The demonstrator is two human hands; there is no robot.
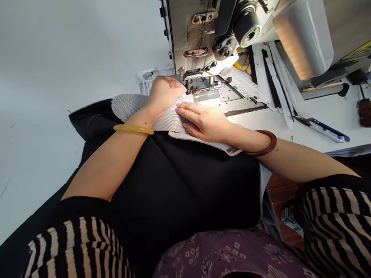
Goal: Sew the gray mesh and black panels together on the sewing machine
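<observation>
A grey mesh fabric piece (169,117) lies under the presser foot (190,88) of an industrial sewing machine (200,37), on top of a large black fabric (181,183) that drapes toward me. My left hand (164,93) has its fingers curled, pinching the grey mesh right beside the needle. My right hand (203,121) lies flat with fingers stretched out, pressing the mesh down just in front of the foot. A yellow bangle sits on the left wrist and a dark brown one on the right.
More white mesh (247,86) lies behind the foot on the white machine table (294,131). A blue-handled tool (323,130) rests at the right, a dark object (367,112) beyond it. A pale grey surface (49,79) fills the left side.
</observation>
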